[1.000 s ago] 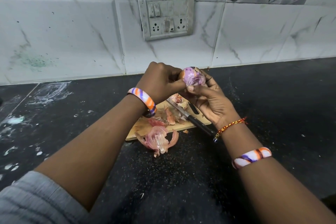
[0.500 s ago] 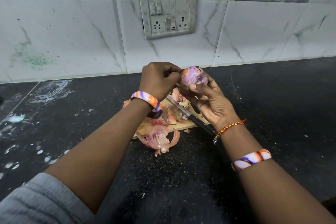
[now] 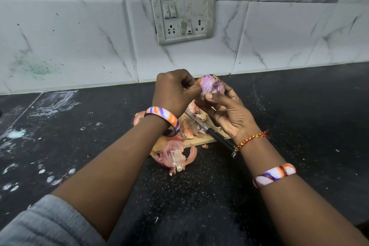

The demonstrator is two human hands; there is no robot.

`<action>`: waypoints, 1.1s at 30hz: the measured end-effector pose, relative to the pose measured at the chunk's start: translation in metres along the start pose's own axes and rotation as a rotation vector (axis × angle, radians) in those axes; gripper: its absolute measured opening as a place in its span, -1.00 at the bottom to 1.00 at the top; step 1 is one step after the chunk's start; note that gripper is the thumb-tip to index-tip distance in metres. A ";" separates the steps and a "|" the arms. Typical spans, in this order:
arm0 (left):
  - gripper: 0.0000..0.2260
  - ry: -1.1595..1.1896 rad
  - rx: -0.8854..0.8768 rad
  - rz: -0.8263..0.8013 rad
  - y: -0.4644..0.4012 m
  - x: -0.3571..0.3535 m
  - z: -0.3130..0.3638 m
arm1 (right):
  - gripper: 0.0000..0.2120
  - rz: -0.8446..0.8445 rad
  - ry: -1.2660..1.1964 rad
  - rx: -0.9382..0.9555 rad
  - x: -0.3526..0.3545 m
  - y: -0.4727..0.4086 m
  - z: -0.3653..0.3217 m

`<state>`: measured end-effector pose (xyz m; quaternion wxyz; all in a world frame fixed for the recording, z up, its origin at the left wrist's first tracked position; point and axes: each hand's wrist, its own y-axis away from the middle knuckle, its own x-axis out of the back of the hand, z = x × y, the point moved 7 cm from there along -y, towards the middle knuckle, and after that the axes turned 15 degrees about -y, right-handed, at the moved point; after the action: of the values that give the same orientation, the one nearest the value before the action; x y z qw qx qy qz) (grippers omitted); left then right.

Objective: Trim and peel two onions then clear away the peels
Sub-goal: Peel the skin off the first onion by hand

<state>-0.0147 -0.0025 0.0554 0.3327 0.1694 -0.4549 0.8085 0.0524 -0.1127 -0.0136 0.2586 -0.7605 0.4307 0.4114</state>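
Presently 1 onion is held above the cutting board, cradled in the right hand with thumb curled over its near side. It lies immediately right of the left hand, whose fingers are pinched on skin at its left edge — so any pull would run leftward. Shed peels lie on the counter; the knife rests unused — a 2nd onion cannot be confirmed.

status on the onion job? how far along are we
Done: loose peels already lie at the cutting board's near edge; the knife rests on it. In hand: right hand holds the mostly purple onion while left hand pinches at its skin. Left: finishing it, clearing peels. A second onion is mostly hidden behind the left wrist.
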 end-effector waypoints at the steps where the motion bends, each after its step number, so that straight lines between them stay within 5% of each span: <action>1: -0.92 -0.014 0.023 0.002 -0.001 -0.001 -0.001 | -0.64 0.000 -0.005 -0.007 0.001 0.000 0.001; 5: -0.84 -0.033 0.214 -0.078 -0.005 -0.013 -0.031 | -0.44 -0.089 -0.129 -0.033 -0.007 0.001 -0.002; 9: -0.89 0.236 0.318 -0.178 0.003 -0.021 -0.042 | -0.22 -0.123 -0.136 -0.029 -0.004 -0.004 -0.008; 16: -0.79 0.159 0.105 -0.254 -0.008 -0.013 -0.009 | -0.68 -0.018 0.039 -0.044 0.005 -0.001 -0.009; 19: -0.65 0.171 0.131 -0.370 -0.008 -0.019 -0.008 | -0.63 -0.052 0.086 -0.046 0.000 0.000 -0.008; 24: -0.82 0.105 0.086 -0.342 -0.006 -0.010 -0.004 | -0.60 -0.061 0.165 -0.051 0.000 0.003 -0.009; 33: -0.86 0.014 -0.008 -0.375 -0.010 -0.013 -0.012 | -0.59 -0.049 0.216 -0.054 0.002 0.008 -0.009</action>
<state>0.0014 0.0060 0.0481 0.4814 0.2445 -0.4161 0.7316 0.0496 -0.1244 -0.0105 0.2001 -0.8173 0.4263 0.3321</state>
